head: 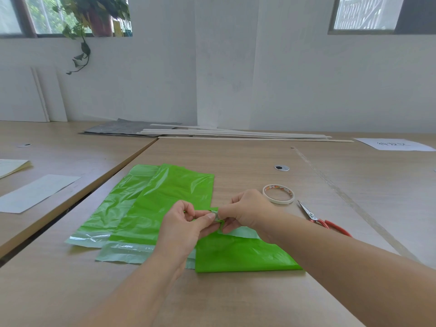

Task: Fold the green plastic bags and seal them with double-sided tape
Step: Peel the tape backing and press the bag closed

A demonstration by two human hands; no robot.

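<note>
Two long green plastic bags (165, 199) lie flat and overlapping on the wooden table, their pale adhesive flaps toward me. A third green bag (240, 254) lies folded in front of me, with a pale flap at its upper edge. My left hand (186, 223) and my right hand (247, 208) meet just above that flap. Both pinch a small piece of tape (215, 214) between thumb and fingertips. A roll of double-sided tape (278, 194) lies flat on the table just right of my right hand.
Red-handled scissors (323, 220) lie to the right of the tape roll. A round cable grommet (281, 168) sits farther back. White paper sheets (35, 193) lie on the left table. Long wooden strips (236, 133) and a grey sheet rest along the far wall.
</note>
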